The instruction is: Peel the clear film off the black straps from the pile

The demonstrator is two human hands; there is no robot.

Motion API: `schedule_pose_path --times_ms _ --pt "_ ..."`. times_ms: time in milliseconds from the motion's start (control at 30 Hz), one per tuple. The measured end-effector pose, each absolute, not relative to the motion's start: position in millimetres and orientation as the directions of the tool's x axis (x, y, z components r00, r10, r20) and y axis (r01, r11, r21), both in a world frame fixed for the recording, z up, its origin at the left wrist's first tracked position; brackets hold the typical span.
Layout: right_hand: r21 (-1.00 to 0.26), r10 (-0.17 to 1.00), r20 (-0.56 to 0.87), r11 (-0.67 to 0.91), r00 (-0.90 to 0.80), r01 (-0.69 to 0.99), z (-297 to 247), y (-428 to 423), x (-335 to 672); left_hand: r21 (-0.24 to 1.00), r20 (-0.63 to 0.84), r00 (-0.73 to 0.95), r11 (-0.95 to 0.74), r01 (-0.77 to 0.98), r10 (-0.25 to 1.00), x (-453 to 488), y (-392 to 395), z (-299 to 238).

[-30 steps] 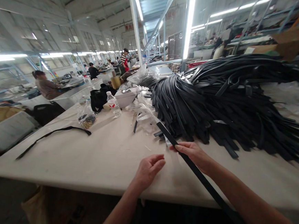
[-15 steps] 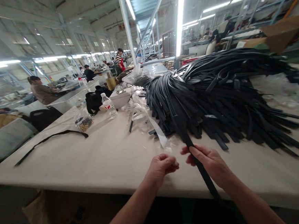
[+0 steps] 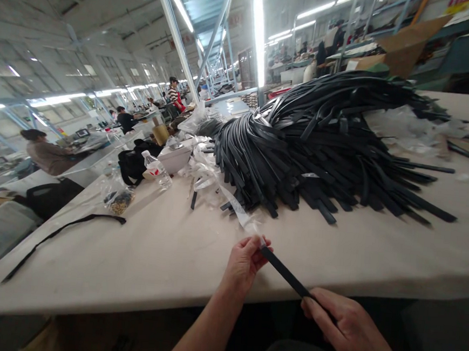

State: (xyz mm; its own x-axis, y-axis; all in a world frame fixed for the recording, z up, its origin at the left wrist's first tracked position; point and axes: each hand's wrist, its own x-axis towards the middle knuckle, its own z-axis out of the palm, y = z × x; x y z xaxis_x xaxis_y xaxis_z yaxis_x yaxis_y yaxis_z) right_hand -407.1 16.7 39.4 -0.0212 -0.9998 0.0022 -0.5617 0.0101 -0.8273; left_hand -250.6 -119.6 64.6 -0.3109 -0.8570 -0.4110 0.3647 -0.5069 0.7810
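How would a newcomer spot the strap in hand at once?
Start at the pale table, with its big heap of black straps. At its near edge, between the left hand and the right hand, runs a single black strap. It alone is held; the heap and the loose strip at left lie on the table.

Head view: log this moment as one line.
left hand: pinching end of black strap | right hand: gripping same strap | strap pile: on table beyond hands

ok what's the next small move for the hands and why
Perhaps slide the right hand back along the black strip, away from the left hand: the left pinches near the strip's far end, which could steady it, and the span between looks straight.
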Motion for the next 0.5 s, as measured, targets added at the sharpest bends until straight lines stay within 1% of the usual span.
schedule_pose_path --times_ms 133,233,333,433,500 --pt "-0.828 -0.996 0.004 0.045 -0.086 -0.559 29.6 19.6 -411.2 0.798 -0.404 -0.309 -0.497 0.341 -0.861 -250.8 -120.5 63.3" --pt "-0.826 -0.991 0.033 0.047 -0.131 -0.561 28.7 17.4 -410.4 0.806 -0.406 -0.303 -0.494 0.327 -0.862 -253.3 -118.2 61.4" --pt "-0.833 -0.988 0.038 0.052 -0.151 -0.55 36.1 4.1 -406.1 0.807 -0.405 -0.344 -0.508 0.302 -0.847 -260.7 -109.4 56.8" --pt "-0.902 -0.996 0.009 0.032 -0.093 -0.43 43.2 -9.7 -405.1 0.807 -0.401 -0.389 -0.521 0.28 -0.83 -268.7 -101.8 53.2" --pt "-0.948 -0.998 0.019 0.0 -0.058 -0.32 37.1 -8.4 -409.7 0.801 -0.39 -0.368 -0.508 0.315 -0.844 -269.9 -103.5 54.0"
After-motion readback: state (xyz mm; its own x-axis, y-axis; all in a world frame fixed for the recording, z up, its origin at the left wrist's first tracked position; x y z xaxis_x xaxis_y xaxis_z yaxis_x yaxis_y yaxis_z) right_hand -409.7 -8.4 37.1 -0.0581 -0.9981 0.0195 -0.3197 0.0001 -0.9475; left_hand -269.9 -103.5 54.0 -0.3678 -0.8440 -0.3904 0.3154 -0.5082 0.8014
